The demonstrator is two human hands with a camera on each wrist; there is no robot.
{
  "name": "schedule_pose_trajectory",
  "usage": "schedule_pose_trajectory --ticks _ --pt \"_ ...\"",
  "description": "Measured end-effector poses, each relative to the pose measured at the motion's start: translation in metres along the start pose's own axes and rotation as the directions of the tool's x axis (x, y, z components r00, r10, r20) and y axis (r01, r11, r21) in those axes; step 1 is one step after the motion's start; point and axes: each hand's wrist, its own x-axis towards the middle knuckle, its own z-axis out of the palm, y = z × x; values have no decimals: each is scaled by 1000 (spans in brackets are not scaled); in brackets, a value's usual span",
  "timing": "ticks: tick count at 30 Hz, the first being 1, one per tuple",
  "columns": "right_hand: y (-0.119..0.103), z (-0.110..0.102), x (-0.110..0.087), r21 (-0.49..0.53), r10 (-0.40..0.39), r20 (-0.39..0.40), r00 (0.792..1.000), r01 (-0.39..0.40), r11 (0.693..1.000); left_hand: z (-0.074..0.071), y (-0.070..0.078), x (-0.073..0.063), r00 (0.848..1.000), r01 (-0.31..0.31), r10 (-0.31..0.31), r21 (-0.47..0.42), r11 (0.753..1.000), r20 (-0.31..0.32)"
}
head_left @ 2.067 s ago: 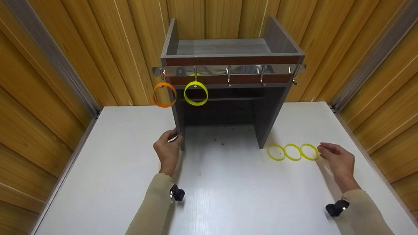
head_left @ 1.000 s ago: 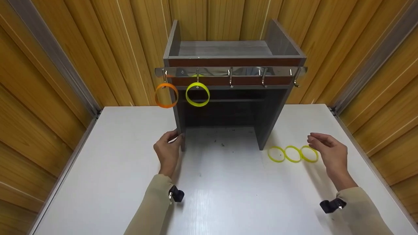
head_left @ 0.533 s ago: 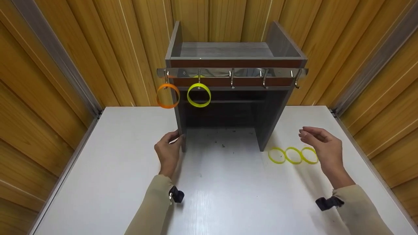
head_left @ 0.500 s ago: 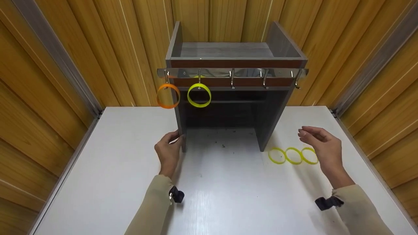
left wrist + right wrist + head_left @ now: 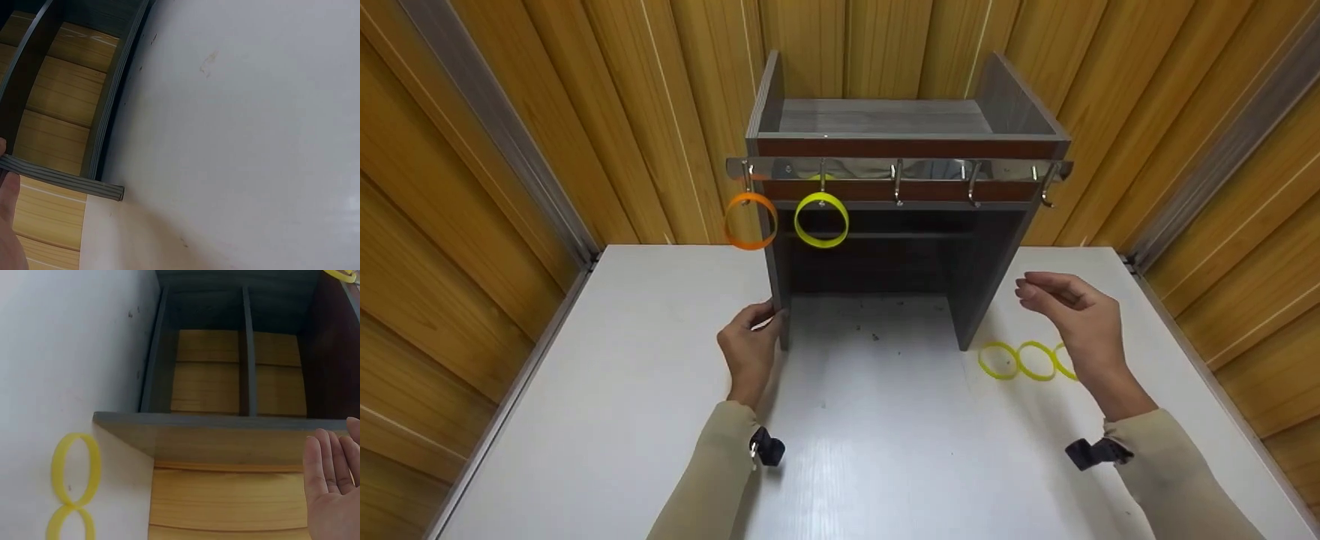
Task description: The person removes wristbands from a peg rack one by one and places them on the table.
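A grey desktop shelf (image 5: 907,146) stands on the white table, a metal hook rail (image 5: 862,169) across its front. An orange ring (image 5: 751,246) hangs from the leftmost hook and a yellow ring (image 5: 822,244) from the one beside it. My left hand (image 5: 748,351) pinches the front edge of the shelf's left side panel (image 5: 62,178), thumb and finger on opposite faces. My right hand (image 5: 1086,330) is raised right of the shelf, fingers extended, holding nothing. Below it, three yellow rings (image 5: 1000,378) lie touching in a row; the hand partly covers the rightmost.
The other hooks (image 5: 898,187) on the rail carry no rings. Wood-look panel walls (image 5: 877,45) close in the back and both sides. Small dark specks (image 5: 875,337) dot the white table (image 5: 877,420) under the shelf.
My right hand has risen from beside the rightmost flat ring and moved left toward the shelf. The left hand keeps its hold on the panel. The view has shifted slightly.
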Motion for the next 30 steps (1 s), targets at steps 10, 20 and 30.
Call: schedule_pose_trajectory --ticks 10,20,30 --pt "-16 23 6 -97 -39 34 999 42 994 -1 -1 0 1000 1 -1 33 999 0" --pt "-26 48 11 5 -96 82 992 96 995 -1 -1 -1 1000 -3 3 45 999 2" --pt "-36 72 14 -13 -92 132 987 95 995 0 -1 -2 1000 -9 10 60 998 -2"
